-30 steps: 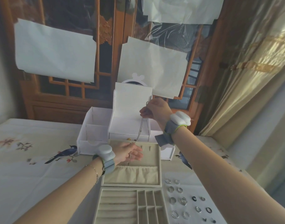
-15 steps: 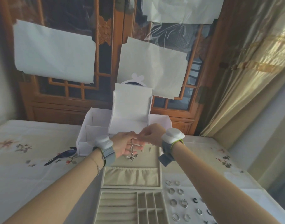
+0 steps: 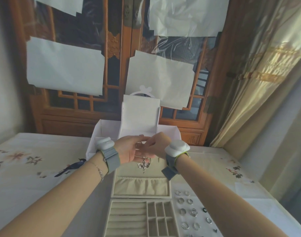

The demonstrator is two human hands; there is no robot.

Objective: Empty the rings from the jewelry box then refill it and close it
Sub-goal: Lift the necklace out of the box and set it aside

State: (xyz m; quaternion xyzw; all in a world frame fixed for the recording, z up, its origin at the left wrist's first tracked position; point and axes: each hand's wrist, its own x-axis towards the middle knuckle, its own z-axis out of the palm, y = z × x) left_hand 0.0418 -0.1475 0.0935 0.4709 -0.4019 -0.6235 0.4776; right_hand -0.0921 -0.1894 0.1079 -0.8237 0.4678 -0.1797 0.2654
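Carved reddish-brown wooden doors (image 3: 115, 69) with lattice panes fill the space beyond both hands, several white paper sheets (image 3: 65, 69) taped over them, and a pale gold curtain (image 3: 259, 69) hangs off to the right-hand side. Under both forearms spreads a white tablecloth (image 3: 26, 175) printed with flowers and a dark bird (the bird sits just outside the left wrist). Just past the fingertips stands a white cardboard organiser (image 3: 139, 120) with an upright back panel and low side compartments.

Directly below the hands lies the beige velvet jewelry box (image 3: 141, 202), open: its lid, with a gathered pocket, lies flat right under the hands, and its tray of ring rolls and small square cells lies nearer the person, between the forearms. No rings show in the visible slots.

Silver and dark rings (image 3: 192, 212) lie in loose rows on the cloth beside the box, under the right forearm's inner side, well below the right hand.

The left hand (image 3: 129, 151) is turned palm up, fingers curled loosely around a bunched necklace chain (image 3: 139, 145). The right hand (image 3: 157, 146) meets it from the right, its fingertips pinching the same chain at the left palm. A winged silver pendant (image 3: 143, 165) dangles from the chain just beneath the joined hands, hanging over the box lid. Both wrists wear grey straps carrying white devices.
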